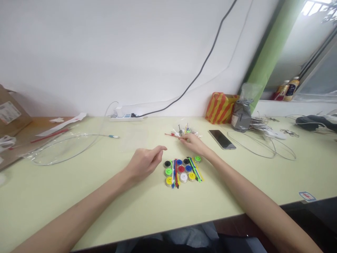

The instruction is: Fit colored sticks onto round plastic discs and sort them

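Note:
My left hand [147,160] hovers by the table's middle, fingers curled in with the index finger bent forward; nothing shows in it. To its right lie several round knobbed discs on clear bases, among them a green disc [168,172], a red disc [181,169] and a white disc [183,177]. Coloured plastic arrows lie between them in two bundles, a left bundle [175,174] and a right bundle [195,169]. Farther back, my right hand [193,142] reaches to a loose pile of small coloured parts [187,129], its fingertips pinched together; what they hold is too small to make out.
A phone [222,139] lies right of my right hand. Behind it stand a striped bag [220,108] and a grey pouch [241,115]. A white cable [263,154] loops at right. A power strip [126,117] sits by the wall; a cardboard box [12,110] stands far left.

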`<state>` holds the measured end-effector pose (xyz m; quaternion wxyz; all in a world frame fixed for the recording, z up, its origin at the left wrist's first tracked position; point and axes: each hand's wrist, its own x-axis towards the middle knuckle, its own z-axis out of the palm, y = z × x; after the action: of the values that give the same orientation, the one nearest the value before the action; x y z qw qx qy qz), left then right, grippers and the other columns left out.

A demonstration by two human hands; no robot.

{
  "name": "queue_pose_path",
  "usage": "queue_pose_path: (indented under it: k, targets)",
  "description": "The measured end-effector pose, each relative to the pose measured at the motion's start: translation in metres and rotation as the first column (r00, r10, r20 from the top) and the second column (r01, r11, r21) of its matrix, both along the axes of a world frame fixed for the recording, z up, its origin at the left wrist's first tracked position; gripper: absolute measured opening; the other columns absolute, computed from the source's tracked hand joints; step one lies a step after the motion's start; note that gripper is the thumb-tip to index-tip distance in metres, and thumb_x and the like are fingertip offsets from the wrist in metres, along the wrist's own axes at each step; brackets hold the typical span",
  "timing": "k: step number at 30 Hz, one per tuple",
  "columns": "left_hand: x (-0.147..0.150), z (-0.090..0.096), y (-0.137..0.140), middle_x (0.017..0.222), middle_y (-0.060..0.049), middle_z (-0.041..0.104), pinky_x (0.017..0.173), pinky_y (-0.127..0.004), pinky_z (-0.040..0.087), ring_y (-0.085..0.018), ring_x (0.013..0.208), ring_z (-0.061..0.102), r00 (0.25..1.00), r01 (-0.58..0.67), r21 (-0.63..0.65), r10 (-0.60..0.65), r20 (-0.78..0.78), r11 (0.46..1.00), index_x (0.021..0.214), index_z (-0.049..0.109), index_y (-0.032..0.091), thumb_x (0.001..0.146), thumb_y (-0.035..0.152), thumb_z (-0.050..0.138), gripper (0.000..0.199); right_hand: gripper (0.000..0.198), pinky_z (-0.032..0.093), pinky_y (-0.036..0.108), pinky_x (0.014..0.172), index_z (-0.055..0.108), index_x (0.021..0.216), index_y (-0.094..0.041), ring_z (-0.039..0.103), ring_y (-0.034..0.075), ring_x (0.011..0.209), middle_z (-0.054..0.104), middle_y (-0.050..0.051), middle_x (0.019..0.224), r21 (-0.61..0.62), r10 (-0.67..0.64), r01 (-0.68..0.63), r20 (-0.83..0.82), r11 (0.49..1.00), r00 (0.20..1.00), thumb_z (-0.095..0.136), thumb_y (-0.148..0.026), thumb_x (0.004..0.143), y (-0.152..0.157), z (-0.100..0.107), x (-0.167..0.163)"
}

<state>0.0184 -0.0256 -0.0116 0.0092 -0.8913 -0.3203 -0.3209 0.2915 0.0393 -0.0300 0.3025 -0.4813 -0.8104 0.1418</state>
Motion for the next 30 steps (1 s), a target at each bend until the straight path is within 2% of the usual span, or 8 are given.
queue_pose_path:
  k: [4, 9, 13, 16, 20, 23, 26, 30]
  targets:
    - [-0.002, 0.0, 0.0, 0.052, 0.009, 0.042, 0.052, -0.022, 0.03, -0.009, 0.043, 0.039, 0.999, -0.022, -0.035, 0.021, -0.032, 0.999, 0.112, 0.067, 0.019, 0.103, 0.024, 0.037, 0.032, 0.033, 0.045, 0.031, 0.078, 0.073, 0.079, -0.014, 0.065, 0.021, 0.082, 0.073, 0.005, 0.082, -0.04, -0.049, 0.043, -0.17, 0.998, 0.984, 0.051, -0.033, 0.095, -0.004, 0.007, -0.004]
    - [-0.002, 0.003, -0.001, 0.062, 0.004, 0.057, 0.059, -0.025, 0.038, -0.011, 0.053, 0.052, 0.994, -0.084, -0.137, 0.074, -0.079, 0.987, 0.11, 0.068, 0.02, 0.104, 0.028, 0.037, 0.032, 0.03, 0.046, 0.033, 0.084, 0.078, 0.085, -0.015, 0.067, 0.023, 0.093, 0.078, 0.008, 0.096, -0.094, -0.13, 0.095, -0.517, 0.991, 0.846, 0.058, -0.037, 0.09, -0.025, 0.018, -0.014]
    - [-0.001, 0.002, 0.006, 0.099, -0.006, 0.068, 0.083, -0.033, 0.049, -0.02, 0.093, 0.065, 0.986, -0.148, -0.172, 0.131, -0.107, 0.974, 0.124, 0.063, 0.02, 0.104, 0.036, 0.041, 0.034, 0.03, 0.047, 0.032, 0.075, 0.08, 0.089, -0.017, 0.066, 0.02, 0.085, 0.078, 0.009, 0.093, -0.118, -0.038, -0.061, -0.687, 0.991, 0.725, 0.065, -0.042, 0.089, -0.048, 0.028, -0.026]
    - [-0.002, -0.001, 0.013, 0.12, -0.011, 0.065, 0.095, -0.043, 0.049, -0.028, 0.112, 0.061, 0.97, -0.222, -0.179, 0.199, -0.137, 0.958, 0.143, 0.05, 0.02, 0.102, 0.045, 0.046, 0.048, 0.028, 0.046, 0.031, 0.074, 0.08, 0.082, -0.017, 0.065, 0.019, 0.083, 0.077, 0.008, 0.087, -0.112, 0.038, -0.169, -0.716, 0.979, 0.697, 0.073, -0.044, 0.084, -0.062, 0.034, -0.035]
    - [-0.003, 0.0, 0.013, 0.139, -0.012, 0.058, 0.107, -0.047, 0.043, -0.03, 0.131, 0.053, 0.977, -0.211, -0.181, 0.203, -0.064, 0.961, 0.15, 0.041, 0.024, 0.101, 0.05, 0.049, 0.056, 0.028, 0.046, 0.03, 0.073, 0.08, 0.086, -0.018, 0.063, 0.017, 0.08, 0.077, 0.007, 0.086, -0.171, 0.061, -0.276, -0.741, 0.946, 0.668, 0.078, -0.045, 0.081, -0.069, 0.032, -0.044]
    - [0.0, 0.003, 0.007, 0.135, -0.009, 0.062, 0.106, -0.042, 0.045, -0.026, 0.126, 0.057, 0.984, -0.161, -0.204, 0.174, 0.045, 0.966, 0.134, 0.054, 0.023, 0.103, 0.045, 0.045, 0.039, 0.032, 0.047, 0.03, 0.073, 0.077, 0.085, -0.016, 0.063, 0.016, 0.078, 0.076, 0.007, 0.086, -0.217, 0.075, -0.344, -0.742, 0.914, 0.666, 0.078, -0.047, 0.08, -0.071, 0.029, -0.047]
    - [0.004, 0.005, 0.003, 0.117, -0.008, 0.068, 0.096, -0.038, 0.049, -0.022, 0.107, 0.063, 0.982, -0.121, -0.2, 0.146, 0.117, 0.972, 0.111, 0.059, 0.02, 0.103, 0.039, 0.043, 0.026, 0.036, 0.047, 0.03, 0.069, 0.066, 0.087, -0.017, 0.064, 0.016, 0.073, 0.075, 0.007, 0.081, -0.241, 0.096, -0.381, -0.724, 0.892, 0.683, 0.074, -0.051, 0.084, -0.075, 0.029, -0.051]
    - [0.007, 0.007, 0.002, 0.099, -0.008, 0.068, 0.086, -0.038, 0.049, -0.023, 0.094, 0.061, 0.996, -0.089, -0.084, 0.088, -0.015, 0.992, 0.092, 0.059, 0.019, 0.1, 0.029, 0.046, 0.018, 0.033, 0.048, 0.03, 0.069, 0.057, 0.103, -0.021, 0.067, 0.018, 0.077, 0.074, 0.005, 0.083, -0.18, 0.177, -0.371, -0.641, 0.911, 0.747, 0.062, -0.052, 0.094, -0.084, 0.033, -0.056]
